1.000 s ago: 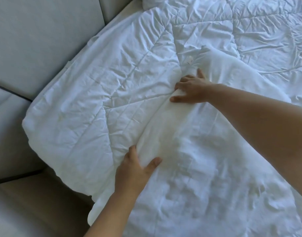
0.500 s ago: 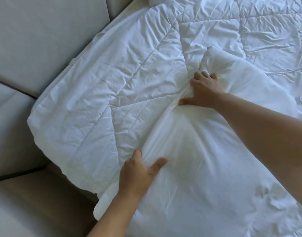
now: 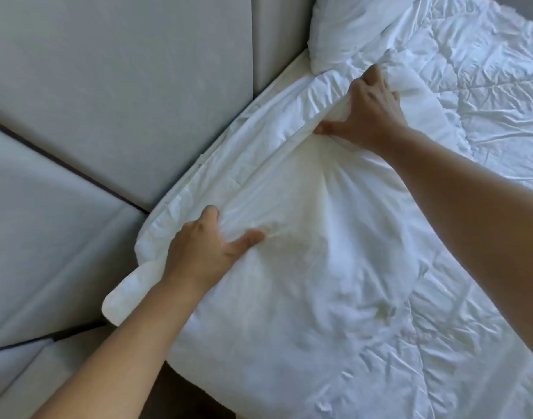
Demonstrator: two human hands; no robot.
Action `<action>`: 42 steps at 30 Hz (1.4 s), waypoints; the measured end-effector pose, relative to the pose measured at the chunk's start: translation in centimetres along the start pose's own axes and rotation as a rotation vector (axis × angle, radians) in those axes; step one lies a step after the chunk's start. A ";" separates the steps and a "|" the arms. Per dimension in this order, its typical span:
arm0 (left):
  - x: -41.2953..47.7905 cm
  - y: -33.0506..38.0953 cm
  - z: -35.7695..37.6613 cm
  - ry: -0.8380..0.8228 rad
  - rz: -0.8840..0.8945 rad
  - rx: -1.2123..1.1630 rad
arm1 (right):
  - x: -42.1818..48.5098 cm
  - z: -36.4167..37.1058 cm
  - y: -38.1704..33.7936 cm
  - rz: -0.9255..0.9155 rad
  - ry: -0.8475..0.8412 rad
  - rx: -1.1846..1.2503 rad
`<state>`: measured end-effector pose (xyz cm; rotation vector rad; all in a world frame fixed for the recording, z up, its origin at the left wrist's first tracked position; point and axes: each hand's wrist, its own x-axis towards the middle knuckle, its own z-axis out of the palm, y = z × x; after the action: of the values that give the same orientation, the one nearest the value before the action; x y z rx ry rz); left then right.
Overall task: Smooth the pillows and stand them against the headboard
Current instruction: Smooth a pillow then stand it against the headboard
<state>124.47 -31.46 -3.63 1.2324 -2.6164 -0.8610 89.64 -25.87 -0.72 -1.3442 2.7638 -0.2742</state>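
I am watching left hand (image 3: pixel 204 255) and right hand (image 3: pixel 371 113) clutching the pillow (image 3: pixel 319 252) by its edge; I judge the next move is calling for tipping it against the headboard (image 3: pixel 123 86).

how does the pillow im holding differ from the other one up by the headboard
The near pillow is gripped along its upper edge by the left hand and right hand; the far pillow is untouched. The near pillow bunches into creases under both hands; the far pillow looks smoother. The near pillow shows almost whole; the far pillow is cut off by the frame's top. Both are white and sit beside the grey headboard.
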 end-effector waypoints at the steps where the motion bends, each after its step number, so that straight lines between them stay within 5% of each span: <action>1: 0.7 -0.5 -1.3 0.027 0.014 0.016 | 0.9 -0.4 -1.3 -0.010 0.023 0.013; 20: 6.4 -2.7 -19.4 0.448 0.215 0.288 | 10.8 -8.4 -16.2 -0.112 0.388 0.428; 31: 7.0 -7.5 -17.1 0.402 0.091 0.378 | 11.2 -4.4 -20.0 -0.149 0.254 0.391; 42: 6.9 -5.7 -20.5 0.578 0.230 0.388 | 13.0 -10.9 -22.3 -0.123 0.535 0.533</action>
<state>130.70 -48.48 9.42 1.0183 -2.4152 0.0549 97.46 -48.12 14.46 -1.4351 2.6485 -1.4470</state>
